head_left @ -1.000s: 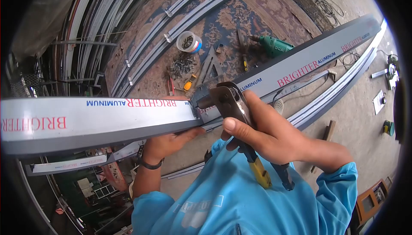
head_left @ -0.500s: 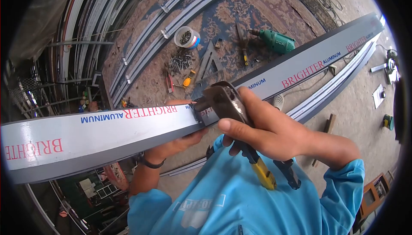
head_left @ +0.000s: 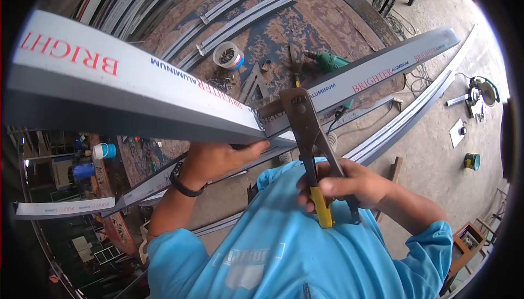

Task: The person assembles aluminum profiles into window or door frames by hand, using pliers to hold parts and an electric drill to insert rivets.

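My right hand [head_left: 352, 183] is closed around the handles of a hand riveter [head_left: 301, 114]; one handle has a yellow grip. Its dark nose points left at the corner where two aluminum profiles meet. One long profile [head_left: 147, 75], with a white printed face and grey side, runs up to the left. The other profile [head_left: 376, 78] stretches away to the upper right. Under the joint, my left hand [head_left: 221, 160] grips the left profile from below, its fingers partly hidden. Whether a rivet sits in the nose cannot be made out.
On the patterned carpet lie a tub of rivets [head_left: 228, 56], a set square [head_left: 254, 85], a green drill [head_left: 330, 61] and more profiles [head_left: 245, 21]. At the right are a profile stack [head_left: 406, 116], a power saw [head_left: 483, 91] and a green can [head_left: 472, 161].
The left profile's far end has risen and the joined corner has shifted slightly right. My right hand has slid from the riveter's head down to its handles, which now stand more upright.
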A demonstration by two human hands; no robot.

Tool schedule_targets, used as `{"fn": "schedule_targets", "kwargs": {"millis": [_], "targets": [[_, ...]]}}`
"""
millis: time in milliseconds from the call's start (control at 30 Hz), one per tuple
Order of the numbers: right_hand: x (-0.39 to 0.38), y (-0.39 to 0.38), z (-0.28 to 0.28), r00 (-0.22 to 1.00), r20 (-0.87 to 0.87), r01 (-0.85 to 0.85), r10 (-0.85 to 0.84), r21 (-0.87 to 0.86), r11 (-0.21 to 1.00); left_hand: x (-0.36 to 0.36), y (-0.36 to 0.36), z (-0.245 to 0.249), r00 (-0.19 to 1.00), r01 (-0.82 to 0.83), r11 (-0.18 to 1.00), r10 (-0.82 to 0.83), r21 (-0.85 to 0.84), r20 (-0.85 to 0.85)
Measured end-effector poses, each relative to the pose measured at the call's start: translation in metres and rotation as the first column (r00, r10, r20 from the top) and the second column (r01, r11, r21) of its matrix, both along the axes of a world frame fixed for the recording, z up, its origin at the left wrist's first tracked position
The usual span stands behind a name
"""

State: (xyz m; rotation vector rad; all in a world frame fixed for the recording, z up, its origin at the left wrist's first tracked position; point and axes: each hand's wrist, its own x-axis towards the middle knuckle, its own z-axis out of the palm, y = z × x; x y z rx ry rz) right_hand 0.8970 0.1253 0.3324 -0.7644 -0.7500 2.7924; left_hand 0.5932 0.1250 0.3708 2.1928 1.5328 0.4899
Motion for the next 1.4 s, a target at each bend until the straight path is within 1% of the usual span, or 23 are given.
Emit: {"fn": "schedule_targets", "kwargs": {"millis": [67,200,300,333,400,433,500,533,567,600,667,700,767,833,900,933,1000,1067,1133,1200,1233,1267,1400], "targets": [[-0.012,-0.002,0.000,0.981,0.169,-0.136,0.098,0.229,0.964,0.003,0.001,0.000,1.000,-0.004,1.000,0.004,-0.013,0.008],[-0.022,-0.007,0.001,0.965,0.251,-0.128,0.071,0.216,0.968,0.004,0.001,0.001,1.000,0.014,0.999,-0.013,0.052,-0.023],[-0.021,-0.028,-0.007,0.939,0.168,0.140,-0.299,0.610,0.780,0.003,0.003,0.003,0.999,0.044,0.996,-0.042,0.083,-0.027],[-0.005,-0.021,0.000,0.928,0.219,0.081,-0.302,0.674,0.734,0.003,0.003,0.002,1.000,0.023,0.997,-0.024,0.074,0.016],[0.030,0.012,0.033,0.864,0.458,-0.333,-0.207,0.831,0.446,0.003,0.001,0.006,0.998,-0.001,0.999,-0.001,0.039,0.060],[0.047,0.039,0.066,0.810,0.578,-0.516,-0.096,0.781,0.352,0.006,0.001,0.009,0.998,-0.002,1.000,0.001,0.016,0.065],[0.050,0.072,0.083,0.747,0.664,-0.641,0.033,0.707,0.299,0.007,-0.003,0.005,0.999,-0.003,1.000,0.004,-0.018,0.050],[0.043,0.068,0.076,0.856,0.518,-0.484,0.007,0.795,0.365,0.002,-0.004,0.001,1.000,-0.003,1.000,0.004,-0.025,0.026],[0.034,0.054,0.058,0.816,0.577,-0.529,0.041,0.715,0.457,0.000,0.002,-0.001,1.000,-0.001,1.000,0.001,-0.003,0.005],[0.024,0.028,0.016,0.961,0.277,-0.221,-0.006,0.781,0.584,0.002,0.004,0.001,0.993,-0.051,0.998,0.047,0.036,0.111],[0.015,0.003,-0.001,0.997,-0.039,0.076,-0.066,0.600,0.796,0.000,0.007,-0.002,0.996,-0.017,0.996,0.008,0.091,0.094],[0.016,0.001,0.002,0.998,-0.037,0.063,-0.052,0.452,0.890,-0.002,0.007,-0.004,0.997,0.002,0.994,-0.010,0.108,0.075],[0.018,-0.009,-0.004,0.993,0.004,0.090,-0.119,0.635,0.767,0.000,0.004,-0.004,0.997,-0.054,0.998,0.054,0.011,0.055],[0.020,-0.013,-0.010,0.971,0.061,0.057,-0.231,0.880,0.472,0.000,0.007,-0.004,0.994,-0.020,0.997,0.012,0.074,0.110],[0.031,0.004,0.031,0.937,0.348,-0.255,-0.022,0.725,0.640,0.001,0.006,-0.005,0.995,-0.025,0.997,0.018,0.073,0.099],[0.036,0.021,0.039,0.872,0.484,-0.420,0.071,0.667,0.615,0.002,0.007,-0.004,0.995,-0.022,0.997,0.015,0.075,0.094],[0.039,0.049,0.067,0.765,0.596,-0.584,0.244,0.482,0.653,0.004,0.008,-0.004,0.994,-0.044,0.999,0.041,0.027,0.106],[0.031,0.023,0.008,0.957,0.289,-0.267,0.015,0.864,0.426,0.005,0.009,-0.002,0.994,-0.046,0.999,0.044,0.025,0.103],[0.017,-0.003,-0.009,0.994,-0.079,0.106,-0.071,0.666,0.739,0.002,0.010,-0.002,0.996,-0.034,0.997,0.028,0.063,0.089],[0.014,-0.004,-0.017,0.967,-0.232,0.170,-0.106,0.277,0.946,0.000,0.013,-0.005,0.997,-0.002,0.996,-0.005,0.094,0.076],[0.013,-0.012,-0.022,0.944,-0.292,0.171,-0.152,0.041,0.984,0.000,0.009,-0.007,0.997,0.013,0.995,-0.020,0.094,0.068],[0.011,-0.017,-0.025,0.956,-0.261,0.124,-0.136,-0.060,0.990,0.003,0.008,-0.003,0.993,-0.027,0.999,0.024,0.027,0.113],[0.003,-0.013,-0.023,0.997,-0.076,0.030,-0.028,0.022,0.999,0.002,0.009,-0.004,0.994,-0.029,0.997,0.022,0.067,0.106]]}}
